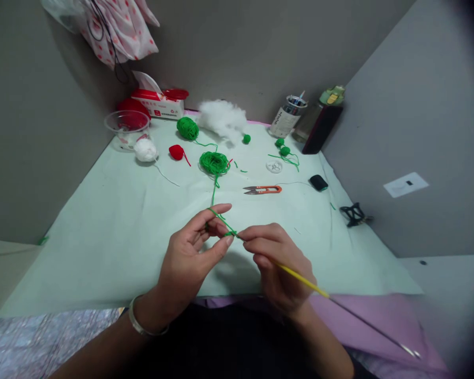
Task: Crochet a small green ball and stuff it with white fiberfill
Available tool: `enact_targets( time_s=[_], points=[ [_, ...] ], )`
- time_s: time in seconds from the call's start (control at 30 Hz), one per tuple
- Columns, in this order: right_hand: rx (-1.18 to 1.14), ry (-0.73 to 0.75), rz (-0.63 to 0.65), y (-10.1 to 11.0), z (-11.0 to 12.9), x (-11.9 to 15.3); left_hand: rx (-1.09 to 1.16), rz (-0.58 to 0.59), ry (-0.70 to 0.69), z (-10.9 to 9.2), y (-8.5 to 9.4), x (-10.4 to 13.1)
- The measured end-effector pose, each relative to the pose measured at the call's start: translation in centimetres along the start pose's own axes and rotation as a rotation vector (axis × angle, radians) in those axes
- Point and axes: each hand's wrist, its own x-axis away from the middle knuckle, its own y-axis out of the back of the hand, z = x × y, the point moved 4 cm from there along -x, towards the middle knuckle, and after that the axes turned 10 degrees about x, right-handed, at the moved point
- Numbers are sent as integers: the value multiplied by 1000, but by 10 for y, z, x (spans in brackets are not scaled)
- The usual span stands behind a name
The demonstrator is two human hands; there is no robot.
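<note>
My left hand [191, 252] pinches a small green crocheted strip [231, 233] between thumb and middle finger, its index finger raised with green yarn [213, 193] running over it. That yarn leads back to a loose green coil [215, 163] on the table. In my right hand [280, 260] is a crochet hook with a yellow handle [302, 279], held like a pen; its tip meets the green piece at my left fingertips. The hook's long metal shaft points down to the right.
Orange-handled snips [263, 189] lie beyond my hands. Farther back are a green ball [187, 128], red piece [176, 152], white yarn ball [146, 150], white stuffing [221, 120], tissue box [164, 105], plastic tub [127, 129], pen holder [287, 117] and bottle [310, 121]. Grey partitions enclose the table.
</note>
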Motion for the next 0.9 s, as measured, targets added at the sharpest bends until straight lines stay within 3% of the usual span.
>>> enact_targets(
  time_s=[0.37,0.67,0.73,0.8,0.9],
  points=[
    [-65,-37,-4,-3,-8,3,-30,-3,-34,-1,3,0],
    [105,22,-38,-12,-4,8,-148,-42,-198,-4,4,5],
    [240,68,-53,-14,-2,11,-41,-28,-104,0,2,4],
    [356,122,-89,-15,-1,14,148,35,90,6,-1,3],
    [261,76,-146,-12,-2,12,426,142,377,13,-7,2]
  ],
)
